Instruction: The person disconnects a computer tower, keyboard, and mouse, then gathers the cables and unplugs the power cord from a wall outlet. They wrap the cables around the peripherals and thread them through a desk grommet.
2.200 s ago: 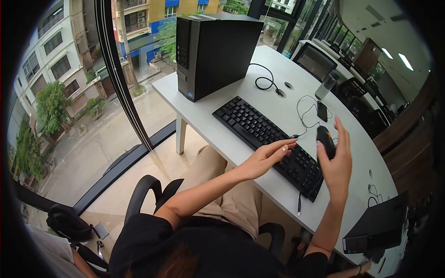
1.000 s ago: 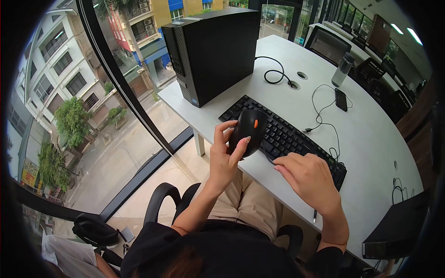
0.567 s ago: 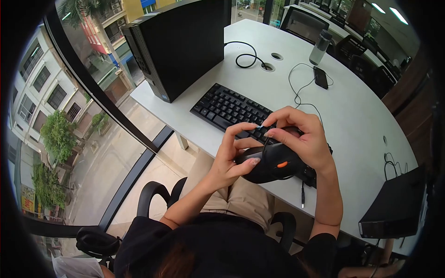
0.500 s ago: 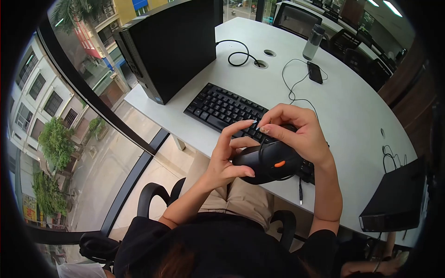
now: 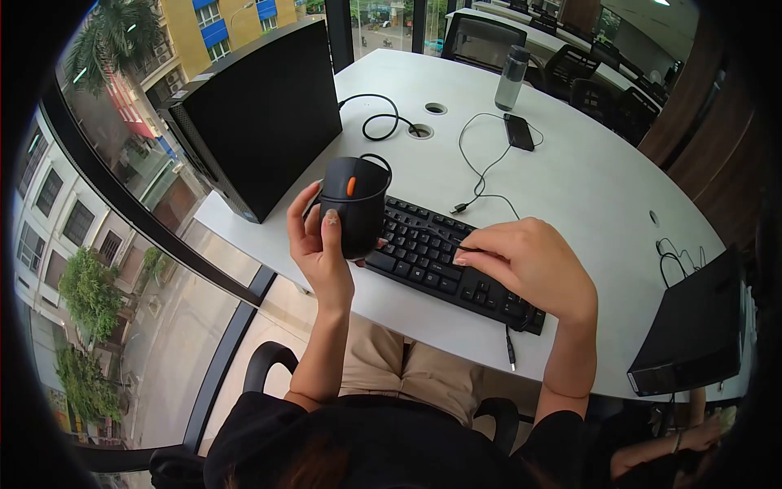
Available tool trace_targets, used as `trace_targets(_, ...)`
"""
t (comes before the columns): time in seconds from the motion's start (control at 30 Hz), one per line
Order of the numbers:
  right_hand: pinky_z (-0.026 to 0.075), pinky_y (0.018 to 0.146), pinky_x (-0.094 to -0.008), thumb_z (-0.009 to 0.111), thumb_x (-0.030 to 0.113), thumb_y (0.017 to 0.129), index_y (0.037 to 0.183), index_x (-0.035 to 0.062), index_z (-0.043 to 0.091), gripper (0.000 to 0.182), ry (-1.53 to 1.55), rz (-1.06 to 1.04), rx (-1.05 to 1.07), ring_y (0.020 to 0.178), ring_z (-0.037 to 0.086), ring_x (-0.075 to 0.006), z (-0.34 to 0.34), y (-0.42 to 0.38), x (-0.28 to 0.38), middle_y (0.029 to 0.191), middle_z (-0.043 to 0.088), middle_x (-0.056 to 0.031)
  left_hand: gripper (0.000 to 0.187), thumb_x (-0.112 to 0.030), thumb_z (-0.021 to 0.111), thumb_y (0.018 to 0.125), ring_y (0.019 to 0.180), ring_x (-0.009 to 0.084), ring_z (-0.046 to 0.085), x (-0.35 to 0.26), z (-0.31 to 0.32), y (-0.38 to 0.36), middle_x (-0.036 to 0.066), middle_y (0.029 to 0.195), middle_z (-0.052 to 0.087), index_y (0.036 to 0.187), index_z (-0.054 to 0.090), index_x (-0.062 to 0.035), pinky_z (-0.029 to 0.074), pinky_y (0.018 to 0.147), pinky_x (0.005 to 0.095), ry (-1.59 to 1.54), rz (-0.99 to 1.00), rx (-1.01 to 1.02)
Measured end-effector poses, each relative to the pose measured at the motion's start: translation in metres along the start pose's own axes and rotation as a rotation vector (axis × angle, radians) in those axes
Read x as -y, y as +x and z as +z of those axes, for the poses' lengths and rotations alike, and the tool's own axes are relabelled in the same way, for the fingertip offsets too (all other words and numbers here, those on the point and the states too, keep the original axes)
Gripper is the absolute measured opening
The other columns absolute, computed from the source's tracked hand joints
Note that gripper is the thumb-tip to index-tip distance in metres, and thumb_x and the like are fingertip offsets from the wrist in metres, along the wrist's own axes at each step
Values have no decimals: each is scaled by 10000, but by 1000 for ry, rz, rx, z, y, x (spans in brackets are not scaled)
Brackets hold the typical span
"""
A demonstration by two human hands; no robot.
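Observation:
My left hand (image 5: 316, 244) holds a black mouse (image 5: 352, 208) with an orange wheel upright above the desk's near edge, just left of the black keyboard (image 5: 423, 248). A thin loop of its cable (image 5: 376, 160) shows at the top of the mouse. My right hand (image 5: 533, 267) hovers over the right half of the keyboard, thumb and fingertips pinched on the thin black cable running toward the mouse.
A black computer tower (image 5: 261, 114) stands at the desk's left corner by the glass wall. On the white desk (image 5: 586, 187) lie a coiled cable (image 5: 383, 118), a phone (image 5: 518, 130) with its lead, and a bottle (image 5: 511, 77). A black case (image 5: 692, 326) sits at right; another person's hand (image 5: 700, 432) shows below it.
The mouse has been lifted up and left in my left hand. My right hand has come off it and moved right, drawing the cable over the keyboard.

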State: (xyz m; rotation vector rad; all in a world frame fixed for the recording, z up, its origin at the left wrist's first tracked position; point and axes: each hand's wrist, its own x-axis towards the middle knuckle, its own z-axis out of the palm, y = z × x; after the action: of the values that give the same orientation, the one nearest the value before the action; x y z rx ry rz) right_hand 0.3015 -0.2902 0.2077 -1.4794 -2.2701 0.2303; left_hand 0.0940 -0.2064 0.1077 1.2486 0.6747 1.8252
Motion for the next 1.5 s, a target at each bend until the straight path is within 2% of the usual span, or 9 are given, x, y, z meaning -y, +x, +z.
trace_targets(0.13,433,611,-305,652,176,823,839,69,671,110,-16,-186,-186,640,581,-220,-16,-9,-1,712,630,-63,335,-84,647,852,790,105,609,14,-6,9,114,916,646,1149,512,-9,475,668,204,165,-35,31)
trace_targets(0.3,406,578,-292,703,160,770,827,82,672,102,-40,-207,-215,579,524,-206,-25,-7,7,680,599,-33,413,-107,770,728,791,183,636,5,14,-9,114,908,653,1097,626,8,494,714,256,435,201,420)
trace_targets(0.53,339,493,-257,777,142,686,791,79,694,147,205,-189,-285,510,448,-130,-26,1,-14,636,551,-8,519,-352,689,790,892,237,613,-6,24,-29,128,1032,624,1172,619,-7,482,761,309,-54,24,1006)
trace_targets(0.77,389,515,-280,708,139,785,952,86,709,175,400,-201,-226,567,526,-154,21,27,-14,672,577,-42,740,-608,579,820,998,218,598,0,16,-34,146,1085,583,1240,437,-16,479,868,332,-505,-195,385)
trace_targets(0.83,396,552,-310,693,105,776,991,68,690,217,228,-198,-261,596,526,-212,43,31,-3,670,580,-66,525,-520,412,947,618,115,550,-20,25,-21,87,956,522,1296,357,-132,465,400,230,-478,-361,52)
trace_targets(1.0,430,650,-338,678,136,792,894,76,689,119,-60,-178,-69,613,548,-211,31,23,-13,696,628,-44,360,-355,436,976,704,189,649,16,-16,20,116,975,599,1244,365,-126,527,455,277,-50,111,-254)
trace_targets(1.1,442,600,-336,672,164,800,854,65,672,113,-70,-307,-237,544,534,-219,14,17,-22,656,608,-47,326,-140,547,931,888,155,608,24,-37,31,111,1012,597,1213,408,-50,519,758,252,233,323,-276)
trace_targets(1.2,433,602,-318,700,132,769,851,74,688,101,89,-293,-186,528,504,-206,-6,9,-19,651,608,-35,434,-4,664,817,928,157,586,15,-29,29,107,1015,595,1187,436,-12,490,792,258,402,357,-176)
trace_targets(1.5,388,513,-262,711,83,754,843,57,698,93,174,-118,-326,527,513,-164,-10,12,-6,640,585,-47,800,-308,797,703,718,244,668,9,9,-15,43,929,690,1349,375,-97,518,625,282,467,170,813)
